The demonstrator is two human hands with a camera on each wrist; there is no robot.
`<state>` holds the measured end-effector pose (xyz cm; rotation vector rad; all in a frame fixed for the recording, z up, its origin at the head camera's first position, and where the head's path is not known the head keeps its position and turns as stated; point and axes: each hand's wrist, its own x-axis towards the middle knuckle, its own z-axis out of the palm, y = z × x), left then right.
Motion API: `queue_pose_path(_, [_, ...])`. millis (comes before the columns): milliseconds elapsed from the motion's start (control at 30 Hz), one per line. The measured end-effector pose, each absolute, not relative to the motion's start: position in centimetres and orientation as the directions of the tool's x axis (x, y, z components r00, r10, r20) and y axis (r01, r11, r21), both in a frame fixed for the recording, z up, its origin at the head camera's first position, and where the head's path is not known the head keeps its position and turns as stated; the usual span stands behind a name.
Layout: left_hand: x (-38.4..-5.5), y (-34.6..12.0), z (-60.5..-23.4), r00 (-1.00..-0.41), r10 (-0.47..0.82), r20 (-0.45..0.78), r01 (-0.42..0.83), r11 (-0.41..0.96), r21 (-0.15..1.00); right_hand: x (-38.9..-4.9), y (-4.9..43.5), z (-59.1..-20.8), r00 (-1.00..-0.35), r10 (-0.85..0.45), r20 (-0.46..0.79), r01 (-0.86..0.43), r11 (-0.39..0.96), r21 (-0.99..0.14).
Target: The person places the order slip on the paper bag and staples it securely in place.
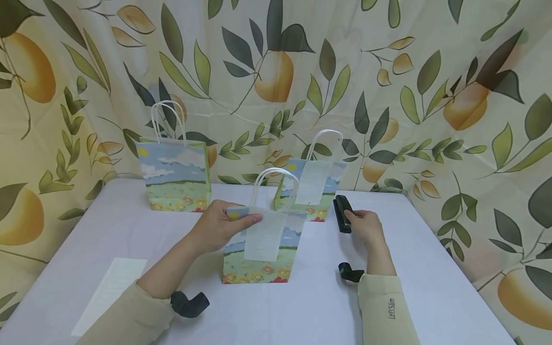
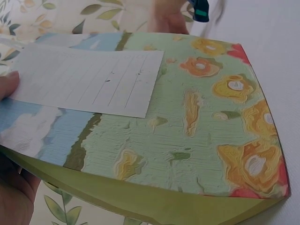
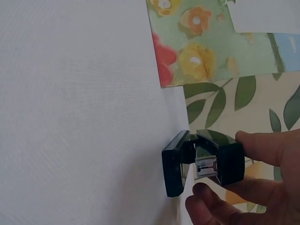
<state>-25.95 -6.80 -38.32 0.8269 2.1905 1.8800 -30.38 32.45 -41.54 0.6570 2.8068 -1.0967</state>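
- The fingers of the left hand (image 1: 214,229) are closed on the upper left corner of the front bag (image 1: 260,271), with the thumb laid across its printed face.
- The fingers of the right hand (image 1: 366,225) are bent round a black stapler (image 1: 342,214); in the right wrist view its two arms are seen to stand apart.
- Front bag: held at the middle of the white table (image 1: 319,306); a ruled white card (image 1: 264,239) lies on its face, below the white handle (image 1: 276,169). Its olive side panel is shown in the left wrist view; its inside is hidden.
- Rear right bag (image 1: 316,211): stood farther back, just left of the stapler, partly overlapped by the front bag's handle; a white card (image 1: 314,182) is borne on its face. Its contents cannot be seen.
- Rear left bag (image 1: 177,175): stood upright near the back edge, with its paired white handles raised; its interior is hidden.
- A white sheet (image 1: 109,292) is laid flat at the left, partly covered by the left sleeve (image 1: 129,316).
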Motion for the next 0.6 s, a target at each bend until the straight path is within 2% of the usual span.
queue_pose_path(267, [-26.0, -6.8, -38.3, -0.833, 0.495, 0.245, 0.306, 0.044, 0.951, -30.7, 32.0, -41.9, -0.886, 0.393, -0.244, 0.45, 0.609, -0.653])
queue_pose_path(600, [-26.0, -6.7, -38.4, -0.836, 0.494, 0.238, 0.299, 0.046, 0.953, -31.0, 31.3, -42.4, -0.898, 0.351, -0.263, 0.432, 0.599, -0.675])
